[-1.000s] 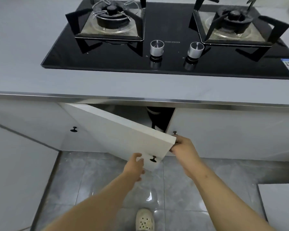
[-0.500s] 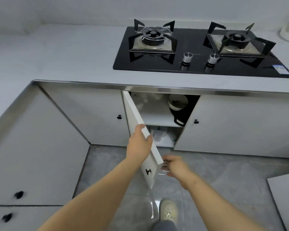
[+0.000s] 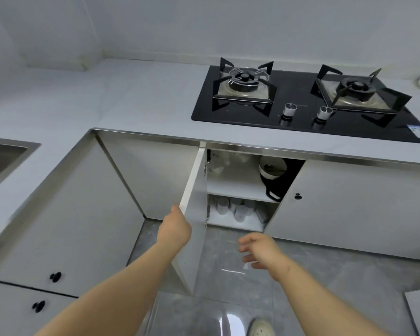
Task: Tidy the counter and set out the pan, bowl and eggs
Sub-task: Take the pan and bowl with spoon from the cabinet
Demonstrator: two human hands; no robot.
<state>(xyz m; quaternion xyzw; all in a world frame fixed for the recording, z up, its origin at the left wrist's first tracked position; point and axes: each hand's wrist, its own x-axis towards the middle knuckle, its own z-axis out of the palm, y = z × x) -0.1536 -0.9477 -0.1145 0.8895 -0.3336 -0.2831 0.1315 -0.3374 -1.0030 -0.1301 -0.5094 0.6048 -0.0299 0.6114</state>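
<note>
Pan (image 3: 287,180), handle (image 3: 273,195) twd front

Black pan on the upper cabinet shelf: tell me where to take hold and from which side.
Grip the pan by its black handle, which juts over the shelf front edge toward the opening. Come straight in from the front with the right hand, open and free; the left hand holds the cabinet door. A white bowl seems to sit in it, so lift level.
</note>
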